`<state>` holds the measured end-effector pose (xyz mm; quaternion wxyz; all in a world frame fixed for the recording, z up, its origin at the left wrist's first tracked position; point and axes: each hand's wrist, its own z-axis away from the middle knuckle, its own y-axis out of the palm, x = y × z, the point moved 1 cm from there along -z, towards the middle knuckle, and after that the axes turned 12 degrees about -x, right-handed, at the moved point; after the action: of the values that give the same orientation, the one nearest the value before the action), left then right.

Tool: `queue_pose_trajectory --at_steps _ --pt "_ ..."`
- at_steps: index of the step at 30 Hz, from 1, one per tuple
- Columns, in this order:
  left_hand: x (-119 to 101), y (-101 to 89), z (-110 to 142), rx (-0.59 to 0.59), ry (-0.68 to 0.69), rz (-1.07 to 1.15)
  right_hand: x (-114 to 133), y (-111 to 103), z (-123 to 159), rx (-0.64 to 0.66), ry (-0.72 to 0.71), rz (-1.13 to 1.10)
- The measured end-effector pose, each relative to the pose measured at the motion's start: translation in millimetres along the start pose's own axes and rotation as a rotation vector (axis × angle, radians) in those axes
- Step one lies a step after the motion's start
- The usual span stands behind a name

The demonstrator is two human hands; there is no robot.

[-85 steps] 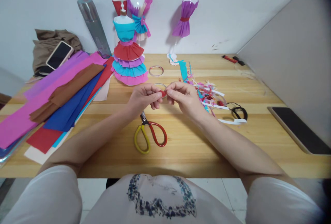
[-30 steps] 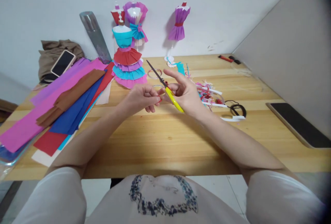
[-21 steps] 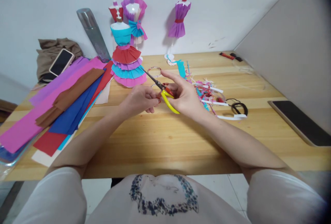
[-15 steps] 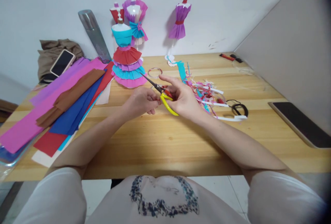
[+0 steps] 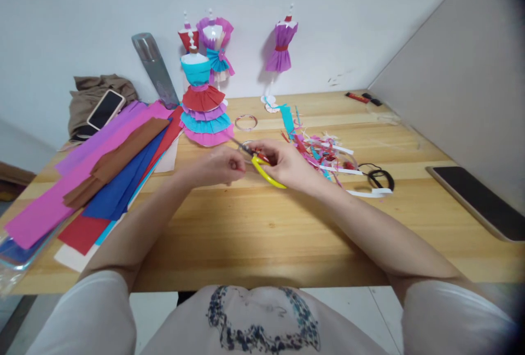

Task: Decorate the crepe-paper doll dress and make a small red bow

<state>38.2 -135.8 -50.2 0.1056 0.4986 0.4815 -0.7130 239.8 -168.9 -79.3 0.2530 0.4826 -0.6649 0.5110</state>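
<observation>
My right hand (image 5: 289, 166) is closed round a pair of scissors (image 5: 264, 173) with one yellow and one red handle. The dark blades point up and left, past the fingers of my left hand (image 5: 215, 166). That hand is curled shut, and a bit of red paper (image 5: 239, 168) shows at its fingertips; most of it is hidden. A narrow gap separates the two hands above the wooden table (image 5: 262, 240). Just behind them stands a small dress form (image 5: 203, 98) in a tiered turquoise, red, purple and pink paper dress.
Coloured paper sheets (image 5: 118, 174) lie in a pile at left, with a phone (image 5: 105, 110) and a bottle (image 5: 156, 70) behind. Paper scraps (image 5: 320, 150), a black cord loop (image 5: 381, 179) and another phone (image 5: 479, 199) lie at right. A purple-dressed form (image 5: 281, 48) stands by the wall.
The scissors lay on the table at first; my right hand now holds them. Both hands earlier pinched the red piece, which is now only at my left fingers. The hands have drawn slightly apart.
</observation>
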Motion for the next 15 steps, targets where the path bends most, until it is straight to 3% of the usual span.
queue_pose_trajectory --at_steps 3,5,9,12,15 --pt "-10 -26.3 17 0.45 0.14 -0.19 8 0 6 0.315 -0.008 0.356" --pt "-21 -38.5 28 0.549 0.189 -0.181 14 6 12 0.422 0.011 0.57" --pt "-37 -43.8 37 0.563 0.192 -0.092 24 27 22 0.492 0.025 0.813" --pt "-37 -43.1 34 0.517 0.139 -0.064 33 35 30 0.548 -0.033 0.799" --pt "-32 -44.9 31 0.477 0.108 -0.058 45 24 35 0.522 -0.08 0.708"
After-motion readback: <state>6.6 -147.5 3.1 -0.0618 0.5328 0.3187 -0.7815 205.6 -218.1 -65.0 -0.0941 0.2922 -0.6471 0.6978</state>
